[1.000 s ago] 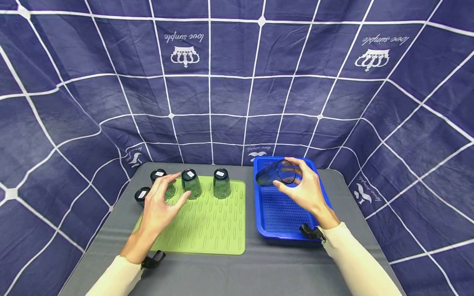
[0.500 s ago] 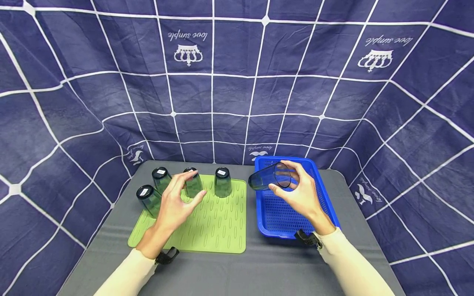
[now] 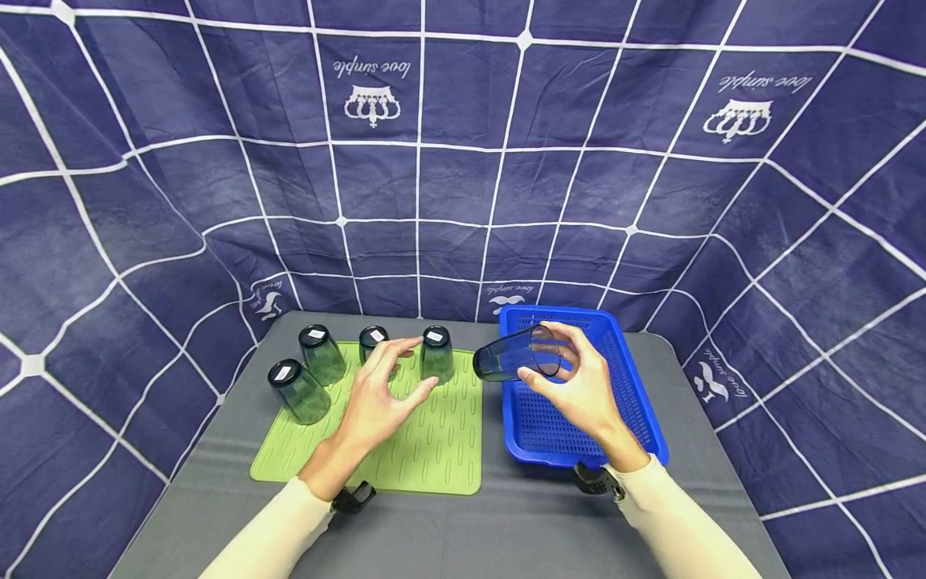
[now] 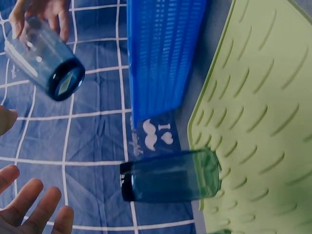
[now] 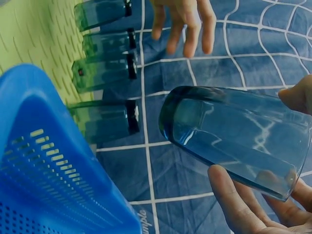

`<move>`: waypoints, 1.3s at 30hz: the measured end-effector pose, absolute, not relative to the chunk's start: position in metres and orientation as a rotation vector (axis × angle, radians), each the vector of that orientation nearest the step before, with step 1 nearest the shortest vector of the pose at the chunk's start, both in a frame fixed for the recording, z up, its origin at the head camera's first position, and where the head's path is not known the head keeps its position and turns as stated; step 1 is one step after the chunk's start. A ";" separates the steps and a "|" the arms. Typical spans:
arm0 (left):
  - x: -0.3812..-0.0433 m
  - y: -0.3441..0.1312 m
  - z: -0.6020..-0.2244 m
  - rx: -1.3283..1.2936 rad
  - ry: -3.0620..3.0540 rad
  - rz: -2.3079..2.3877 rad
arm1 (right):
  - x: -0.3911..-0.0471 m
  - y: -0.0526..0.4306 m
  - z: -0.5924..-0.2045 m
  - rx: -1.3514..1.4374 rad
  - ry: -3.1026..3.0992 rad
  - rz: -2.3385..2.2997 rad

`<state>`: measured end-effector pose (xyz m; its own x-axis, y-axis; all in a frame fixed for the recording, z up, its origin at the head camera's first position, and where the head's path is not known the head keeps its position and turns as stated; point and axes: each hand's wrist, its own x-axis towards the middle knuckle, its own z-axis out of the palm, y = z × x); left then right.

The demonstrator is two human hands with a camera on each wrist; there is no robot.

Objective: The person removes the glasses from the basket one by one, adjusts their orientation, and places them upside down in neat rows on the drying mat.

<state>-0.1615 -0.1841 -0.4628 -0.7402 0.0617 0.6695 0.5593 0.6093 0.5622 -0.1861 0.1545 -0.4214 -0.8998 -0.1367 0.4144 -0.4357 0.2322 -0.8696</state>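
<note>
My right hand (image 3: 579,384) grips a bluish drinking glass (image 3: 506,355) near its rim, tilted so the base points left, over the left edge of the blue basket (image 3: 512,426). In the right wrist view, thumb and fingers pinch the held glass (image 5: 234,136) from both sides at its mouth. My left hand (image 3: 376,406) hovers above the green mat (image 3: 441,450), thumb and fingers spread apart with nothing between them. Its fingertips overlap an upside-down glass (image 3: 437,358) at the back of the mat. Another upturned glass (image 3: 372,336) is partly hidden behind that hand.
Two more upturned glasses stand at the mat's left: a rear glass (image 3: 321,354) and a front glass (image 3: 300,392). White labels show on their bases. A grey cloth (image 3: 463,535) covers the table, and a blue gridded curtain (image 3: 463,185) rises behind and at both sides.
My left hand has moved right across the mat, uncovering the two left glasses. My right hand has carried its glass leftward, from over the basket to its left rim.
</note>
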 end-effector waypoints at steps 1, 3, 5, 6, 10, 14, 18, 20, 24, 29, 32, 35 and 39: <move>-0.161 -0.182 -0.463 -0.491 -2.229 -1.070 | -0.185 0.153 -0.422 0.541 -2.253 1.734; -0.160 -0.178 -0.464 -0.488 -2.248 -1.091 | -0.184 0.151 -0.422 0.551 -2.244 1.763; -0.159 -0.174 -0.465 -0.492 -2.265 -1.116 | -0.183 0.149 -0.423 0.565 -2.233 1.785; -0.159 -0.172 -0.466 -0.496 -2.272 -1.128 | -0.183 0.147 -0.423 0.573 -2.229 1.793; -0.158 -0.165 -0.467 -0.522 -2.292 -1.180 | -0.181 0.142 -0.424 0.605 -2.193 1.850; -0.159 -0.158 -0.468 -0.558 -2.303 -1.214 | -0.178 0.139 -0.424 0.634 -2.162 1.904; -0.158 -0.152 -0.469 -0.587 -2.312 -1.257 | -0.174 0.136 -0.424 0.658 -2.150 1.937; -0.158 -0.150 -0.468 -0.603 -2.310 -1.284 | -0.173 0.134 -0.423 0.667 -2.143 1.959; -0.159 -0.145 -0.468 -0.633 -2.302 -1.328 | -0.171 0.131 -0.423 0.692 -2.125 2.004; -0.159 -0.141 -0.468 -0.657 -2.301 -1.364 | -0.169 0.129 -0.424 0.716 -2.115 2.025; -0.158 -0.139 -0.467 -0.670 -2.299 -1.375 | -0.168 0.128 -0.425 0.725 -2.109 2.035; -0.157 -0.137 -0.466 -0.681 -2.302 -1.379 | -0.167 0.127 -0.425 0.728 -2.102 2.053; -0.156 -0.136 -0.466 -0.685 -2.319 -1.388 | -0.167 0.125 -0.427 0.729 -2.091 2.084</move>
